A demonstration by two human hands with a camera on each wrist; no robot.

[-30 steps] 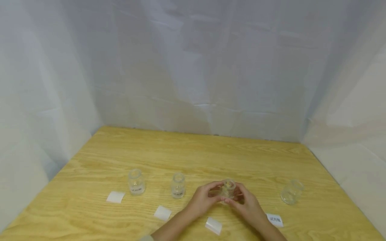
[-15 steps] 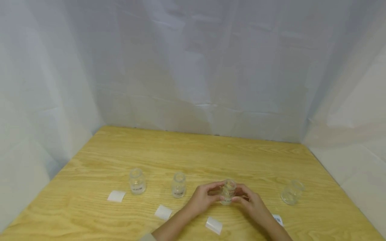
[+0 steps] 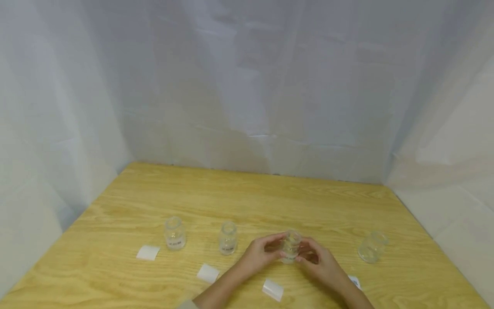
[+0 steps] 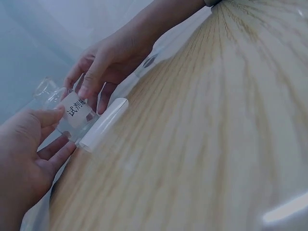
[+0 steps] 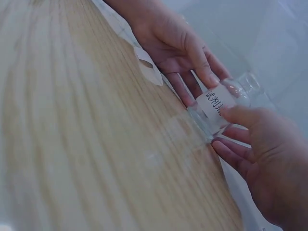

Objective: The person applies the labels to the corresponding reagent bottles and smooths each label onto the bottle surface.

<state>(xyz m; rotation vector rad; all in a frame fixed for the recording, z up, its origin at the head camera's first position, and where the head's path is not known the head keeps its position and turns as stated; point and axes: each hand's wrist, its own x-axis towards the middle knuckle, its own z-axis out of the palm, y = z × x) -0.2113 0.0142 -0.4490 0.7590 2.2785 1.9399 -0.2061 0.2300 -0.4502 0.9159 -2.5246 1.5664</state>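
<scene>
While your left hand [image 3: 257, 255] and right hand [image 3: 320, 262] are pinching the labelled bottle [image 3: 291, 247] upright between bent fingers and thumbs over the front of the table [image 3: 247, 197], a second bottle [image 3: 228, 238] is standing well leftward and the back edge [image 3: 247, 173] is running far behind.

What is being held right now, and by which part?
A bottle, by the sides of its labelled body, below the neck, between the left grip and the right grip.

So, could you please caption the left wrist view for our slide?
Left hand and right hand hold a clear glass bottle with a white black-lettered label.
</scene>
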